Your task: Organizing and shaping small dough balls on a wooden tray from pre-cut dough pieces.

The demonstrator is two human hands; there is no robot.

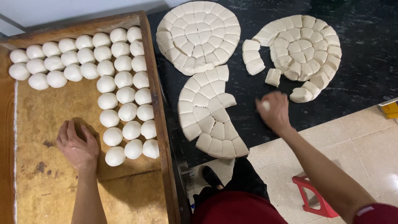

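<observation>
Cupping palm-down on the wooden tray (49,182), the left hand (78,148) curls loosely over something hidden — likely a dough ball, just left of the ball rows (124,112). The right hand (273,111) pinches a small dough piece (265,105) above the black table (365,74), between two cut dough discs (211,112) — fingers closed around it, nearer hand to the loose cubes (273,77).

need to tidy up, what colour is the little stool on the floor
Red: the plastic stool on the pale floor tiles, seen in the head view.
</observation>
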